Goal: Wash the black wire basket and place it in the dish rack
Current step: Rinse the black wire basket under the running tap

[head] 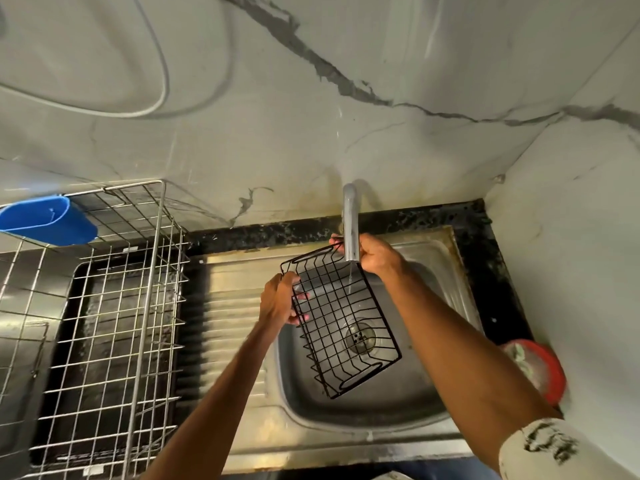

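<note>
Black wire basket (341,320), blue cup (48,221), grey-veined white wall (311,98).

You face a steel sink (398,405) set in a black speckled counter (491,271). Behind the sink a white marble-look wall (311,98) carries dark grey veins; a side wall (571,237) of the same kind meets it right of the sink. The ribbed drainboard (228,299) lies left of the sink. Far up-left of it a white cable (167,77) loops on the wall
</note>
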Demonstrator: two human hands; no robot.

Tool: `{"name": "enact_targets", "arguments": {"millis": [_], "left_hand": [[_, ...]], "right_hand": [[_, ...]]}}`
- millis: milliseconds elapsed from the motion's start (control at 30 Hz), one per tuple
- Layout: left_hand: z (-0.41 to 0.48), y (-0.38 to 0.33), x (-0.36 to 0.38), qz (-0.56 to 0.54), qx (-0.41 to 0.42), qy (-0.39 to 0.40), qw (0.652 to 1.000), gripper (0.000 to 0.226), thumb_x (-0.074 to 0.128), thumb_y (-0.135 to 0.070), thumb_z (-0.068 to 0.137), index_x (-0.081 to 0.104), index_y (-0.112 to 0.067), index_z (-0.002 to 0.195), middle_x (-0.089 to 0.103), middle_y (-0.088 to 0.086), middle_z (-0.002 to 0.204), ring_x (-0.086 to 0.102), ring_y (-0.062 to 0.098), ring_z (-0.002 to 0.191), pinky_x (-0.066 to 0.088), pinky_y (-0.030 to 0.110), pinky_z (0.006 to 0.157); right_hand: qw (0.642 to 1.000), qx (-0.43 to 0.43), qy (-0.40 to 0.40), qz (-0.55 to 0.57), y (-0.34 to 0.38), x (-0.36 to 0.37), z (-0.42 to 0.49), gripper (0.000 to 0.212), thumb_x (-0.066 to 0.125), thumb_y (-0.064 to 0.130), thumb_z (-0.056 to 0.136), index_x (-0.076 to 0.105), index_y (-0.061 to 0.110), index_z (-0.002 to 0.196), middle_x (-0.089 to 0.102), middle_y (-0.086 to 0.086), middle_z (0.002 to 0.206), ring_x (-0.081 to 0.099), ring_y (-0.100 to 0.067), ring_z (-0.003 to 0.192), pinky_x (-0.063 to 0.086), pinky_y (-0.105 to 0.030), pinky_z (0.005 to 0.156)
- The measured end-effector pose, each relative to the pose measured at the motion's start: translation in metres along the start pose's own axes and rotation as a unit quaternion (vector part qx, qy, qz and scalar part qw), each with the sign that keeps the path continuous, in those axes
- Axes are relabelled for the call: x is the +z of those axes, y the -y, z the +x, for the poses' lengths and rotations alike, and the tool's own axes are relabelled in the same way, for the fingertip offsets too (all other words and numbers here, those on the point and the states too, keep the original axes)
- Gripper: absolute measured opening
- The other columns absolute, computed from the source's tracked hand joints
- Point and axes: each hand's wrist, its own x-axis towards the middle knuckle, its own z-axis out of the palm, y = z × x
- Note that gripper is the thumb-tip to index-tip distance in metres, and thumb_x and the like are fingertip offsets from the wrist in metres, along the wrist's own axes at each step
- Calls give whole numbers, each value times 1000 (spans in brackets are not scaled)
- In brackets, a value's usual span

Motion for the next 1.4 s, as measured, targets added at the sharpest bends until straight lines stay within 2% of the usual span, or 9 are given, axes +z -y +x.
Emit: {"name": "enact_targets", "arguments": {"millis": [167, 500, 600, 700, 867, 1067, 1167, 1300, 1400], "left_hand": [[0, -1, -7, 2, 4, 9, 1000, 28, 50, -39, 100, 62, -20, 117, 77, 17, 105, 75, 42, 92, 65, 48, 65], [-6, -4, -7, -2, 9, 11, 1000, 31, 50, -37, 102, 60, -17, 124, 76, 16, 108, 75, 40, 93, 59, 34, 54], [-13, -3, -7, 3, 18, 9, 1000, 33, 48, -39, 103, 59, -17, 125, 77, 16, 104, 76, 41, 88, 61, 37, 56], [-24, -2, -7, 7, 14, 12, 1000, 36, 48, -40, 103, 60, -17, 127, 77, 15, 101, 76, 43, 88, 59, 35, 55], [-53, 2, -9, 0, 0, 17, 1000, 43, 52, -49, 100, 63, -16, 124, 79, 14, 95, 76, 40, 71, 48, 24, 40], [-81, 17, -11, -3, 24, 10, 1000, 78, 54, -78, 88, 62, -12, 129, 74, 15, 113, 78, 21, 72, 54, 28, 46], [-108, 14, -19, 35, 19, 57, 998, 101, 52, -96, 69, 55, -25, 141, 64, 16, 130, 76, 29, 88, 54, 25, 47], [-157, 4, -42, 75, 34, 120, 989, 92, 49, -90, 77, 40, -37, 153, 53, 12, 129, 72, 26, 94, 55, 23, 54], [-184, -2, -53, -7, 53, 163, 985, 78, 65, -76, 76, 52, -28, 136, 61, 8, 112, 78, 24, 85, 53, 29, 65]], "right_hand": [[998, 27, -49, 33, -2, -5, 12, 39, 62, 10, 97, 59, 1, 135, 68, -18, 125, 68, -25, 112, 52, -37, 105], [997, -15, -60, 39, 0, 4, -11, 21, 54, 15, 103, 58, 0, 119, 69, -16, 101, 69, -27, 98, 58, -40, 92], [986, -88, -39, -136, -13, -14, -34, 29, 57, 29, 102, 62, 7, 120, 71, -15, 109, 68, -28, 99, 56, -35, 78], [930, -122, -15, -347, -35, -43, -70, 43, 51, 43, 103, 62, 9, 125, 68, -16, 121, 63, -31, 113, 53, -44, 94], [903, -96, 42, -416, -76, -84, -127, 41, 42, 47, 106, 63, 16, 124, 69, -16, 117, 68, -34, 103, 57, -43, 84], [865, -181, -7, -469, -111, -93, -173, 26, 44, 34, 108, 61, 18, 120, 75, -17, 95, 73, -25, 72, 62, -55, 74], [857, -198, -6, -476, -113, -91, -190, 30, 42, 34, 109, 60, 14, 121, 76, -16, 89, 76, -28, 70, 62, -56, 68], [884, -124, 63, -446, -109, -94, -211, 34, 37, 36, 110, 62, 13, 117, 76, -21, 94, 76, -39, 81, 63, -47, 69], [899, -83, 108, -417, -113, -94, -219, 39, 35, 41, 110, 62, 13, 119, 77, -17, 99, 75, -38, 88, 58, -38, 73]]}}
